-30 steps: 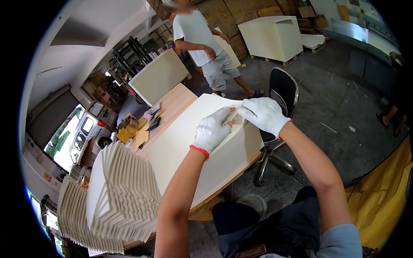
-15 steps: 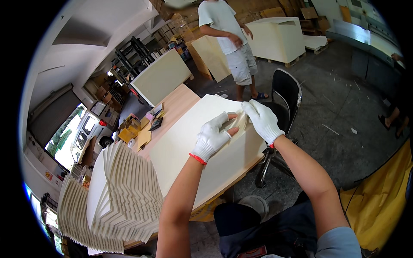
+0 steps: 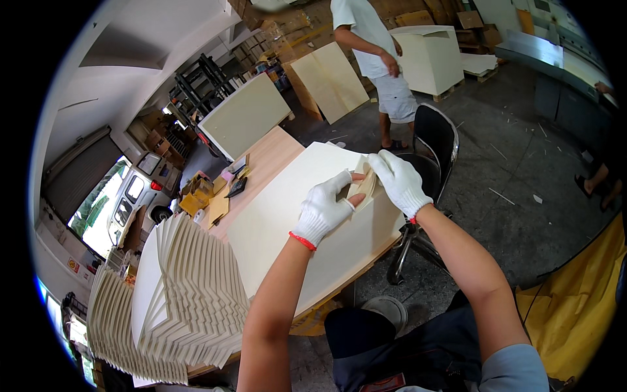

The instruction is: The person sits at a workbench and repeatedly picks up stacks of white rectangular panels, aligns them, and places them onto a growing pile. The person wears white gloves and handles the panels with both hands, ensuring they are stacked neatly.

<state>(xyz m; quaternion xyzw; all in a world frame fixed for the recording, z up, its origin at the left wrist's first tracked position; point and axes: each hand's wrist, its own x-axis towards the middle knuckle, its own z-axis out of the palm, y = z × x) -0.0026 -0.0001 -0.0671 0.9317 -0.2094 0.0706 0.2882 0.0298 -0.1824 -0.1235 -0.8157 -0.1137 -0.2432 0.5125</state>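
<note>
A stack of cream sheets (image 3: 281, 225) lies on the table in front of me. Between my hands, several sheets (image 3: 369, 186) bend upward along the stack's right edge. My right hand (image 3: 398, 179), in a white knit glove, grips the bent sheets from the right with its fingers curled over them. Opposite it, my left hand (image 3: 323, 208) wears a white glove that leaves the thumb and a fingertip bare. Those two are spread with a gap between them, and their tips touch the bent sheets. The undersides of my right fingers are hidden.
Fanned piles of cream sheets (image 3: 196, 297) stand at the table's left end. A calculator (image 3: 237, 187) and a yellow box (image 3: 196, 196) are farther along. Right of the table stands a black chair (image 3: 436, 134). Beyond it walks a person in a white shirt (image 3: 366, 39). Yellow cloth (image 3: 581, 300) hangs at the right.
My hands stay in nearly the same place, while the sheets between them have flexed up a little more. The person beyond the table has stepped to the right.
</note>
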